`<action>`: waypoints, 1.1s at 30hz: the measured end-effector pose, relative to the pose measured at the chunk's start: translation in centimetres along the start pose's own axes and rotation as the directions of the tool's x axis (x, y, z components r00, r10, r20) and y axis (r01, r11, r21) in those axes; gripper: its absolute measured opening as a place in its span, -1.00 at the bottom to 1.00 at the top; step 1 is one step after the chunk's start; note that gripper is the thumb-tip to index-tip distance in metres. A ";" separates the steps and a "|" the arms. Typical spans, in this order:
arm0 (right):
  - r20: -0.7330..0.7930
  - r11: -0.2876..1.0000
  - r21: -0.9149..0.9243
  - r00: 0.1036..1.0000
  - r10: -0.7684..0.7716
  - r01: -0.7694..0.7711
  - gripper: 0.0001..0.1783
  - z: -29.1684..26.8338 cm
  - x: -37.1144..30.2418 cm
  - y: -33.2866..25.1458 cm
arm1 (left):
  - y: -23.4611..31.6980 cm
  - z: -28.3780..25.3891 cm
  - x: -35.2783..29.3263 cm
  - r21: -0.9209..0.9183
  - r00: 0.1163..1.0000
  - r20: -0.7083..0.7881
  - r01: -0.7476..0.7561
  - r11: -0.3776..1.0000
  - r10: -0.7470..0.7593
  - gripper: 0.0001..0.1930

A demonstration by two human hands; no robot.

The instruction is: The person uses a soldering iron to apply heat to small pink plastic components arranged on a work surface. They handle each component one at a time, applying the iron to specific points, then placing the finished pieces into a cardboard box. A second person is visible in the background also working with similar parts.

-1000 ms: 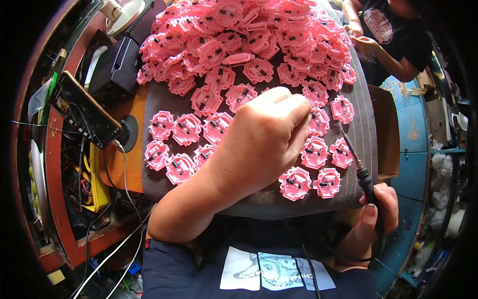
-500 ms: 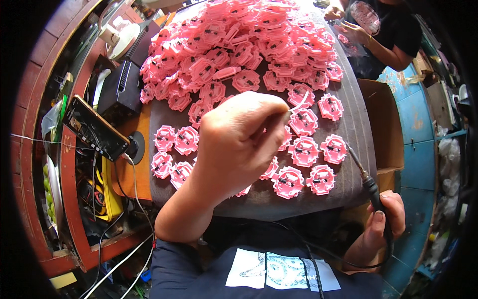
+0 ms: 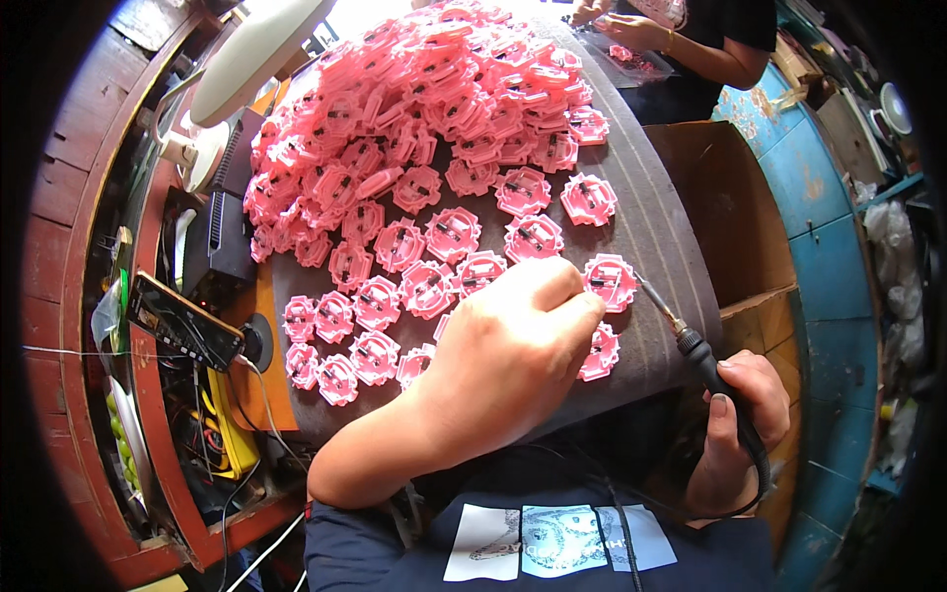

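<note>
My right hand [image 3: 742,424] is closed around the black handle of a soldering iron [image 3: 702,357]. The iron's metal tip points up and left, close to the right edge of a pink plastic part [image 3: 610,279]. My left hand [image 3: 523,345] is pinched by that same part, and its back hides several others. What its fingertips hold is hidden now; half a second ago a thin pale wire stuck out of them. Similar pink parts [image 3: 427,288] with dark and metal pieces inside lie in loose rows on a dark grey mat [image 3: 656,222].
Pink parts are heaped [image 3: 395,109] at the far side. On the left are a propped phone [image 3: 184,318], a black box [image 3: 219,242] and a lamp [image 3: 258,59]. A cardboard box [image 3: 725,212] stands right of the mat; another person's hands [image 3: 631,32] work at far right.
My left hand has come down and right, toward a part at the right of the rows. The soldering iron has shifted slightly left and down in the picture. The whole view has shifted too.
</note>
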State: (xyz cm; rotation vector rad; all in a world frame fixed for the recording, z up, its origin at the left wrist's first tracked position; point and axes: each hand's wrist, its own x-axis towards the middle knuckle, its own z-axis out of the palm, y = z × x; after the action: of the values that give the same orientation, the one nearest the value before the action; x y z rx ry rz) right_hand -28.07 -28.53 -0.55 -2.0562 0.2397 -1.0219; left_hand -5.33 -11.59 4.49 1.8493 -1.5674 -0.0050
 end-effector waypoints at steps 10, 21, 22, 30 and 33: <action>0.045 0.999 0.018 0.998 -0.037 0.036 -0.70 0.4 0.4 1.3 | -1.9 3.2 0.0 0.085 0.998 0.057 -0.019 0.996 0.014 -0.80; 0.069 0.998 0.014 0.996 -0.054 0.053 -0.71 0.8 0.9 1.4 | -2.0 3.3 0.1 0.068 0.998 0.066 -0.020 0.997 0.015 -0.80; 0.070 0.999 0.014 0.996 -0.051 0.050 -0.71 0.8 0.9 1.4 | -2.0 3.3 0.1 0.066 0.998 0.066 -0.020 0.998 0.016 -0.80; 0.054 0.999 0.023 0.998 -0.023 0.022 -0.70 0.7 0.4 1.5 | -1.9 3.1 0.0 0.049 0.999 0.051 -0.013 0.999 0.010 -0.80; 0.036 0.999 0.051 0.999 -0.003 0.001 -0.71 0.6 0.4 1.4 | -1.8 2.5 0.1 0.046 1.000 0.025 -0.004 0.999 0.003 -0.81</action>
State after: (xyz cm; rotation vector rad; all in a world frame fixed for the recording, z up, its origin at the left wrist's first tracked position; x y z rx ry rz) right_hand -27.10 -29.28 -1.59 -2.0278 0.1911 -0.9814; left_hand -4.86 -12.88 1.70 1.8887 -1.6005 0.0104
